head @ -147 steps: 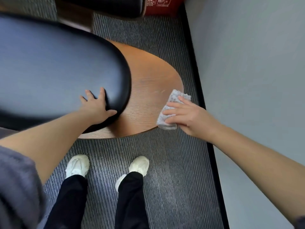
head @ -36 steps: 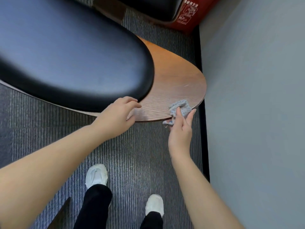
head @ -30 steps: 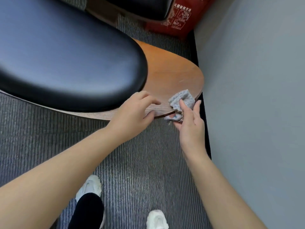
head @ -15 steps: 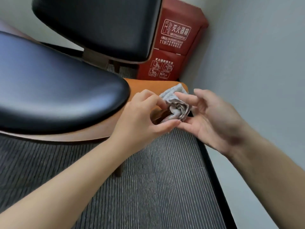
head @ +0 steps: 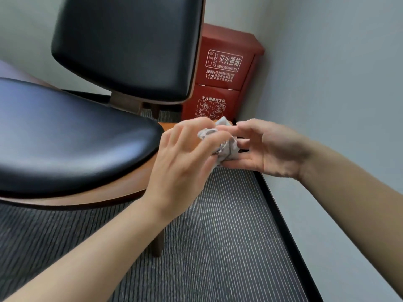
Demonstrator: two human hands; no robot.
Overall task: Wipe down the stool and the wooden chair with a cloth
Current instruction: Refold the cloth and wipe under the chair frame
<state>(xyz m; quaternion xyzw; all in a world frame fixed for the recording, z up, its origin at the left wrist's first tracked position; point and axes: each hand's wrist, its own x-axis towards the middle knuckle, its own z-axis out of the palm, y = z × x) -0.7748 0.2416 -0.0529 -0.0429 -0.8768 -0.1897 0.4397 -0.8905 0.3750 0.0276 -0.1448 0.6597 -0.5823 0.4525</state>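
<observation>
The floor [head: 218, 247] is grey carpet with fine stripes. The chair [head: 65, 138] stands on it at left; one wooden leg [head: 158, 245] meets the carpet below the seat edge. A red box [head: 220, 83] stands on the floor in the corner behind the chair, beside the wall [head: 338, 73]. Black skirting [head: 283, 225] borders the floor at right.

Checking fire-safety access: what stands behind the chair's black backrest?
A red fire extinguisher box stands in the corner behind it; the backrest covers the box's upper left part.
</observation>
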